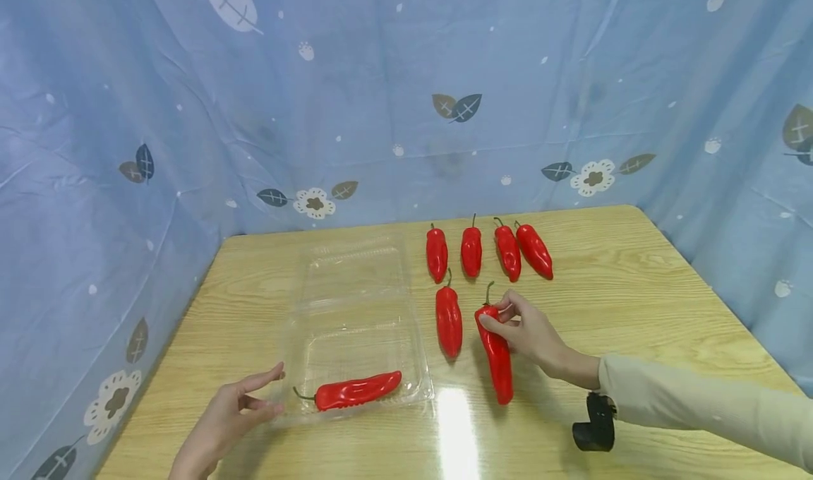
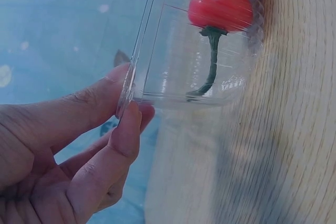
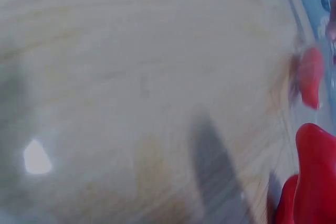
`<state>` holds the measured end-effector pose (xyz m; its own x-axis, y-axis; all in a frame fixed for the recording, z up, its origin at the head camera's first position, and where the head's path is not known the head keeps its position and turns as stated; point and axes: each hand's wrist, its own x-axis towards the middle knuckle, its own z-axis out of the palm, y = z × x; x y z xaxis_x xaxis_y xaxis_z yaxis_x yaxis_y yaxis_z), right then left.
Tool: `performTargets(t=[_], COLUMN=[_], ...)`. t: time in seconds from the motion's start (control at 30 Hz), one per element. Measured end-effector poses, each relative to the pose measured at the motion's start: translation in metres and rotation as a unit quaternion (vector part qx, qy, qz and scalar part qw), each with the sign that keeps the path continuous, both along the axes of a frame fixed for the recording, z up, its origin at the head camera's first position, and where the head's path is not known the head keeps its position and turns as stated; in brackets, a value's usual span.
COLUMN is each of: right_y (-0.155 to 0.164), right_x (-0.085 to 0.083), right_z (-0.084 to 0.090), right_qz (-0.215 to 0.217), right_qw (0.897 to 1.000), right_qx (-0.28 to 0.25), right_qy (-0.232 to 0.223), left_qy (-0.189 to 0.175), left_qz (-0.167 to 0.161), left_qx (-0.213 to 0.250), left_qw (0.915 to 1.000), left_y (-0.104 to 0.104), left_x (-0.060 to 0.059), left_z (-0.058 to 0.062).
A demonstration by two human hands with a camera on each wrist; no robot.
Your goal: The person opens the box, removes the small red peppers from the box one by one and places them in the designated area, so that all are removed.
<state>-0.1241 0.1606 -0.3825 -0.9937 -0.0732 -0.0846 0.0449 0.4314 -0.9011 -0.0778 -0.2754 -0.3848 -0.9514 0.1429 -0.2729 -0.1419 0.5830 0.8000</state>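
Note:
In the head view, my right hand (image 1: 533, 335) pinches a red chili pepper (image 1: 497, 363) near its stem end, and the pepper's shadow falls on the table. The lower end of that pepper (image 3: 317, 177) shows at the right edge of the right wrist view, where the hand itself is out of sight. My left hand (image 2: 79, 150) pinches the rim of a clear plastic box (image 1: 356, 301) at its near left corner between thumb and fingers. Inside the box's near compartment, one red pepper (image 1: 358, 391) lies sideways, its green stem (image 2: 212, 59) toward my left hand.
Another red pepper (image 1: 449, 322) lies between the box and my right hand. Farther back, several red peppers (image 1: 471, 253) lie in a row with stems pointing away. The wooden table (image 1: 635, 282) meets a blue patterned curtain (image 1: 394, 113) at the back and sides.

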Motion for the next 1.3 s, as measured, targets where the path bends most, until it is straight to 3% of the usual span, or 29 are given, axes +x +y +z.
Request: performTargets(t=[0.27, 0.63, 0.87, 1.1, 1.3], right_y=[0.005, -0.004, -0.005, -0.005, -0.006], right_x=[-0.027, -0.055, -0.066, -0.070, -0.077], right_z=[-0.009, -0.024, -0.027, -0.027, -0.030], right_qz=[-0.023, -0.060, -0.062, -0.061, -0.061], right_qw=[0.999, 0.996, 0.994, 0.992, 0.989], right_qx=[0.024, 0.059, 0.093, 0.110, 0.135], right_qy=[-0.004, 0.010, -0.003, -0.026, -0.023], left_qy=[0.002, 0.028, 0.048, 0.034, 0.049], left_qz=[-0.003, -0.044, -0.057, -0.040, -0.061], left_qx=[0.015, 0.030, 0.016, 0.019, 0.012], left_qw=[0.9999, 0.9982, 0.9971, 0.9984, 0.9969], left_y=[-0.002, -0.008, -0.009, -0.007, -0.010], left_x=[0.000, -0.001, -0.002, -0.004, -0.002], left_z=[-0.001, -0.008, -0.009, -0.007, -0.009])
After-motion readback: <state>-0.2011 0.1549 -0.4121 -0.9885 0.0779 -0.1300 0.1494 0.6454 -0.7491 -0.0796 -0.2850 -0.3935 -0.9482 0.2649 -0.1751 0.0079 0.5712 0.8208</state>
